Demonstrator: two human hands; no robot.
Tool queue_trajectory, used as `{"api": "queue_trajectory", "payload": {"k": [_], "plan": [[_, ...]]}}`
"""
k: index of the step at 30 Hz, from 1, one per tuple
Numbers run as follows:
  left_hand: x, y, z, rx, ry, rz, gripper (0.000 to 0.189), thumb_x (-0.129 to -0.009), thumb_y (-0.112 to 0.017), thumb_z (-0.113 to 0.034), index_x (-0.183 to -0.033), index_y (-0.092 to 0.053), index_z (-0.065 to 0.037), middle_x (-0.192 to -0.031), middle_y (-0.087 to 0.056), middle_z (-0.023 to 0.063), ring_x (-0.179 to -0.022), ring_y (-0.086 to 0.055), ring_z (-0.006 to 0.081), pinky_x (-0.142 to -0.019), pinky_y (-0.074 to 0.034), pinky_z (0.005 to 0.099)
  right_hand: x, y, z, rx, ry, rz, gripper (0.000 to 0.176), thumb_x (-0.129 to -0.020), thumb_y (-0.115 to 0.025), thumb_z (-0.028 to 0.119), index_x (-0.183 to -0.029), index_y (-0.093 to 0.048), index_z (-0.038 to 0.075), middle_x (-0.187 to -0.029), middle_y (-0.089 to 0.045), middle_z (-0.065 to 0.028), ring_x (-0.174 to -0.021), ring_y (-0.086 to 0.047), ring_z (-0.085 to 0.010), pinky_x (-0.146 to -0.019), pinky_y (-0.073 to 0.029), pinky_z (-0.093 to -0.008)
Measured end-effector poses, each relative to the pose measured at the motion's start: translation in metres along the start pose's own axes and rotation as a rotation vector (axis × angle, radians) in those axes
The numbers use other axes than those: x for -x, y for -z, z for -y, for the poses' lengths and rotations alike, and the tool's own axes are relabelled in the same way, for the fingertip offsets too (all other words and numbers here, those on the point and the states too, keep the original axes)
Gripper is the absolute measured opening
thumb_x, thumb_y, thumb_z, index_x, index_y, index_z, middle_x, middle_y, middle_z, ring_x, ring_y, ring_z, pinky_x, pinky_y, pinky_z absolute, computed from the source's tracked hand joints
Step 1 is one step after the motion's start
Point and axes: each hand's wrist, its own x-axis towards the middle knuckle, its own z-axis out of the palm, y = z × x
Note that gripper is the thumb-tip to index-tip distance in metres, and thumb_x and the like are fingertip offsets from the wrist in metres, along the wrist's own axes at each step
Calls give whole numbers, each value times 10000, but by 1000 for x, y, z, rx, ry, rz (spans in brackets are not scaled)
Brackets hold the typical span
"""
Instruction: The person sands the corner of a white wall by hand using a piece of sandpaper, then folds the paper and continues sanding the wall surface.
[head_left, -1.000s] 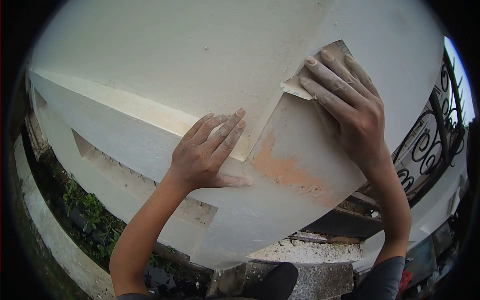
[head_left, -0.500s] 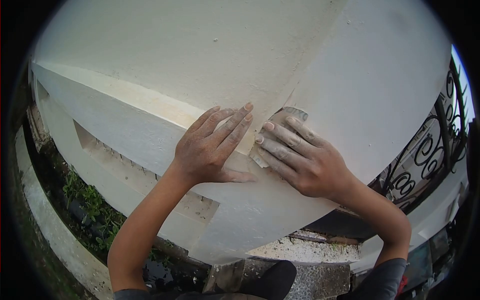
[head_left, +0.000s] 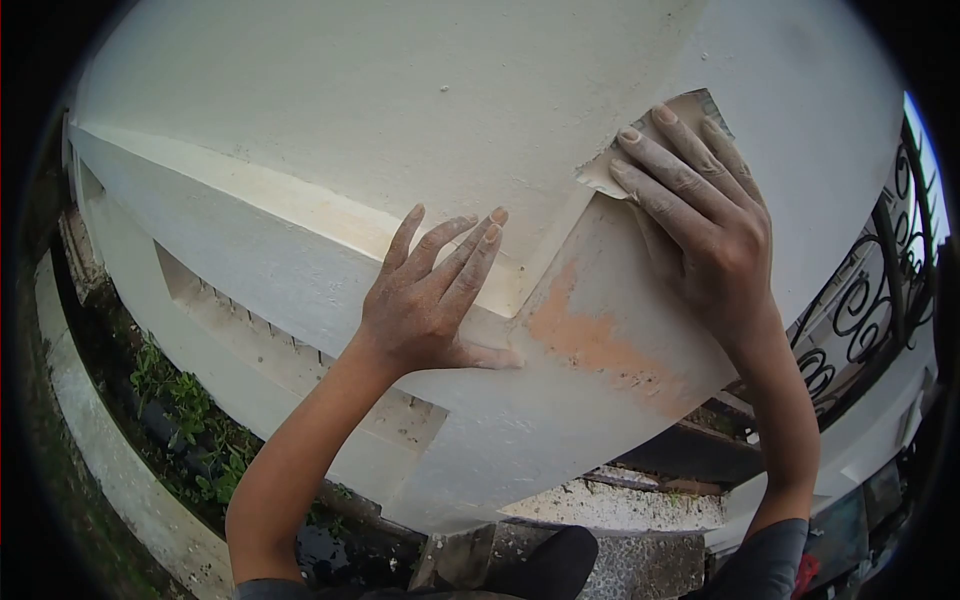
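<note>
A dusty piece of sandpaper (head_left: 604,172) lies against the pale painted wall (head_left: 800,170), near its corner edge. My right hand (head_left: 708,210) presses it flat under the fingers, so much of the sheet is hidden. Below that hand, an orange-brown patch (head_left: 580,335) shows bare on the wall's surface. My left hand (head_left: 425,305) rests with fingers spread at the ledge (head_left: 290,200), its thumb touching the wall beside the patch. Pale dust coats the fingers of both hands.
Black curled ironwork (head_left: 850,300) stands at the right. Green plants (head_left: 190,410) grow in a dark channel at lower left, next to a concrete curb (head_left: 120,470). Stone blocks (head_left: 640,565) lie below the wall.
My right hand has slid up and to the right along the wall with the sandpaper, uncovering the orange-brown patch. My left hand has stayed almost in place.
</note>
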Motion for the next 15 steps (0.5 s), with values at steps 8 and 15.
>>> {"api": "queue_trajectory", "payload": {"k": [8,15], "plan": [[-1,-8,5,60,-45,-133,1238,-562,-582,-823,-1439,-152,-63,-1440,-323,188,-1200,-465,308,-1107,-231,497,19,-19,35,-212,190,182,239,-812,-579,186,-1024,-670,123,-1185,-618,-19,-1236,-476,-181,-1087,-324,-417],[1,-10,4,78,-48,-144,1250,-553,-584,-821,-1452,-114,-92,-1450,-288,214,-1242,-433,328,-1096,-257,498,26,-27,65,-226,286,236,212,-811,-586,225,-961,-691,118,-1133,-644,-18,-1211,-496,-191,-1111,-304,-433]]}}
